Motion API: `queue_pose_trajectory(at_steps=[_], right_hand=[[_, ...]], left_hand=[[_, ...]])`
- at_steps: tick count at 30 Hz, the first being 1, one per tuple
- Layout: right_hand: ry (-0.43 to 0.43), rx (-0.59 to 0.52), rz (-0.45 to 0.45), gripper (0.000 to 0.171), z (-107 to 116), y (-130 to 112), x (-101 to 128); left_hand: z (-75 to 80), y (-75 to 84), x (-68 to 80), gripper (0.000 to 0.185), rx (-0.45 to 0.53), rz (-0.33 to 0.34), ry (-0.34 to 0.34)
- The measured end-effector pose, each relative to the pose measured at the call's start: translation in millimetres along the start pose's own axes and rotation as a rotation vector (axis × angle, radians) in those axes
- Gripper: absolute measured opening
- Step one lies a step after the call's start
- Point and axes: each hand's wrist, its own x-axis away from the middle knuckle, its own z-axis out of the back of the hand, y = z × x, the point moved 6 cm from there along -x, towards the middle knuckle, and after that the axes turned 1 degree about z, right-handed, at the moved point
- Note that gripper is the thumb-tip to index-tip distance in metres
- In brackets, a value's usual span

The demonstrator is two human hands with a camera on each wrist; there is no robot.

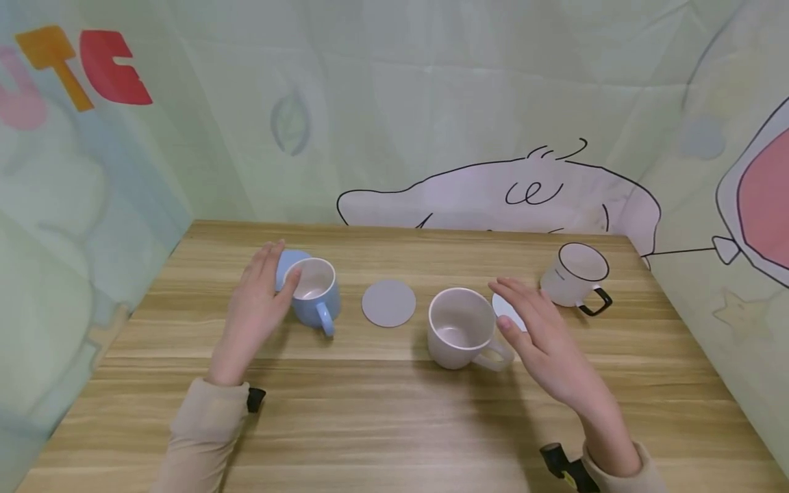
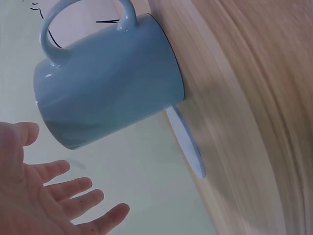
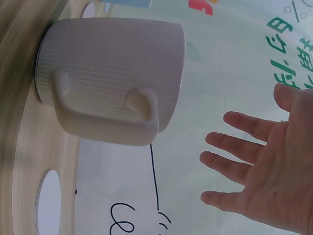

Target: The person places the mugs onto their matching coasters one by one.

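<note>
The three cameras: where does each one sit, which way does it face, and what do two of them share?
Head: sits above, looks forward and down at the table; both hands and sleeves show.
Left wrist: looks sideways past the open left hand at the blue mug.
Right wrist: looks past the open right hand at the pale ribbed mug.
Shared: each wrist view shows a mug that the head view also sees.

wooden table (image 1: 394, 411), blue mug (image 1: 316, 294) apparently on a blue coaster (image 1: 285, 263), grey coaster (image 1: 388, 302) bare, pale ribbed mug (image 1: 461, 329), white coaster (image 1: 507, 309), black-handled white mug (image 1: 576, 274)
</note>
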Motion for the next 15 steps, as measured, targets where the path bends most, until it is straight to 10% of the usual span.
queue_pose_trajectory(at_steps=[15], right_hand=[[-0.038,-0.010,0.044,0.044,-9.8,-13.4,-7.6]], left_hand=[[-1.2,-16.0,-6.2,0.063,0.002,0.034,-0.021]])
